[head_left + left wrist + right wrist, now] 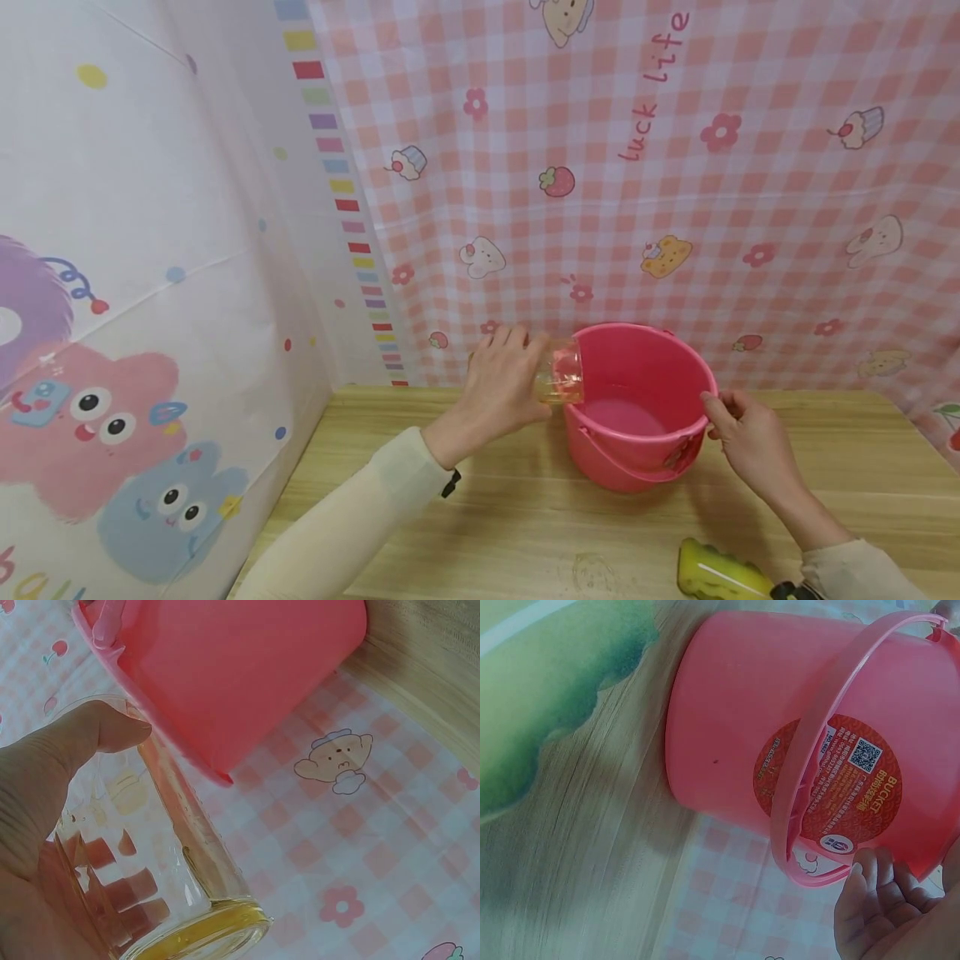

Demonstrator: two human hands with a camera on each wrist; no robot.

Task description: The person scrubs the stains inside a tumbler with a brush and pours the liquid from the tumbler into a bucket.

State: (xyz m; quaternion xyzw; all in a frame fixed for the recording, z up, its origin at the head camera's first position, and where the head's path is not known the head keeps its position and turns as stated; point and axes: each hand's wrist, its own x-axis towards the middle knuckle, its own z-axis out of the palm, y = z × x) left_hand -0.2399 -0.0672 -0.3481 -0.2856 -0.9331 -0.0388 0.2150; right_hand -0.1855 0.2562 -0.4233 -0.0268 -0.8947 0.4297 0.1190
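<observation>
A pink plastic bucket (pixel 637 367) stands on the table, its handle (pixel 840 682) hanging down over a red round label (pixel 855 780). My left hand (pixel 501 375) grips a clear, amber-tinted drinking glass (pixel 561 372) tipped sideways, mouth at the bucket's left rim. In the left wrist view, my thumb lies along the glass (pixel 172 847) and my fingers show through it; its thick base faces the camera. On the opposite side, my right hand (pixel 753 437) holds the bucket's rim, thumb at the edge and fingers against the outer wall. Inside the bucket, the floor looks shiny.
Near the table's front edge lies a yellow-green sponge (pixel 720 575) with a wavy side, close to my right wrist. Wet marks (pixel 592 575) show on the wooden tabletop (pixel 480 517). A pink checked cloth (pixel 525 208) hangs behind, and a white cartoon-printed sheet (pixel 187 333) at left.
</observation>
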